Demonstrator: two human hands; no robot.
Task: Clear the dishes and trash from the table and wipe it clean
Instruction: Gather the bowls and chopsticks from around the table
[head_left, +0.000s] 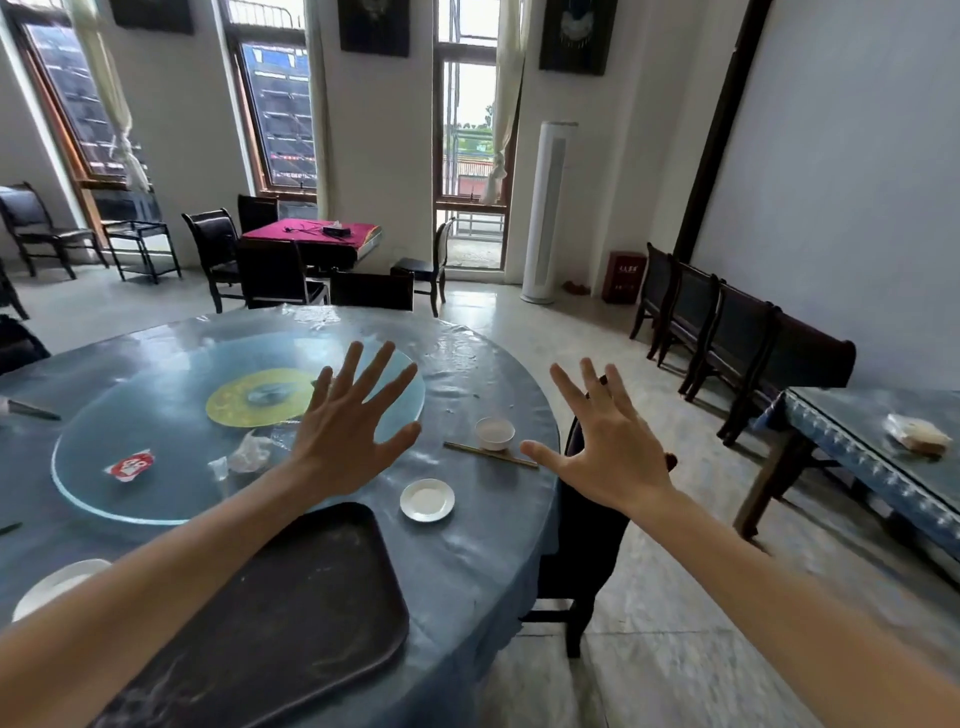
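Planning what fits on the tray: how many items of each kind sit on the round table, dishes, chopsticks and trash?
Dishes: 3 (small bowl, saucer, plate)
Chopsticks: 1 pair
Trash: 2 (red packet, crumpled plastic)
Total: 6

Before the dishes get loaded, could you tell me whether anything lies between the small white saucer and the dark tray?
Nothing visible does. The saucer sits on bare tablecloth just right of the tray; chopsticks and bowl lie beyond it.

Saucer (427, 499) right of tray (291, 618), bowl (494, 433) behind.
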